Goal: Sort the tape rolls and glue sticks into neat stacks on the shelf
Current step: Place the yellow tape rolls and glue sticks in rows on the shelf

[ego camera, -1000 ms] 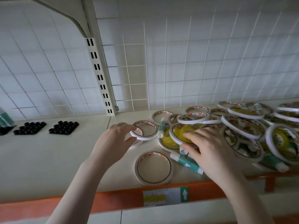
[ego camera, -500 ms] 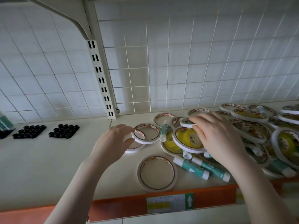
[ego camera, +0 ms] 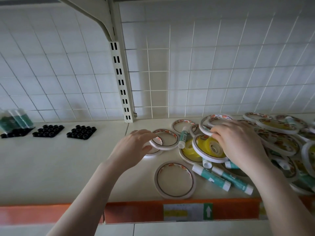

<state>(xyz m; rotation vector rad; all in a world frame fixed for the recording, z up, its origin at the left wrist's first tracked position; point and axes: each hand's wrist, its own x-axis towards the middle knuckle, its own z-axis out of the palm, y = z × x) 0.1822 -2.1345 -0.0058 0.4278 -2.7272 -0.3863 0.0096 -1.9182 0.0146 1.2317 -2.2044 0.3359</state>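
Note:
My left hand [ego camera: 132,149] grips the left rim of a thin white tape roll [ego camera: 166,139], which lies tilted over another roll. My right hand [ego camera: 238,143] pinches the edge of a white tape roll [ego camera: 205,128] at the back of the pile. Below it a white ring holds a yellow tape roll [ego camera: 208,148]. One empty-looking tape ring [ego camera: 174,179] lies flat near the front edge. Two teal glue sticks [ego camera: 211,176] lie beside it, and another glue stick [ego camera: 183,137] lies further back. Several more rolls are heaped on the right [ego camera: 279,142].
The cream shelf [ego camera: 51,167] has an orange front strip [ego camera: 136,212]. Two black holder trays [ego camera: 81,132] sit at the back left, with upright teal glue sticks [ego camera: 15,120] in a third. A slotted upright post [ego camera: 121,82] and wire grid back the shelf.
My right hand has moved from the yellow roll up and back to a white roll behind it. My left hand has stayed on its roll.

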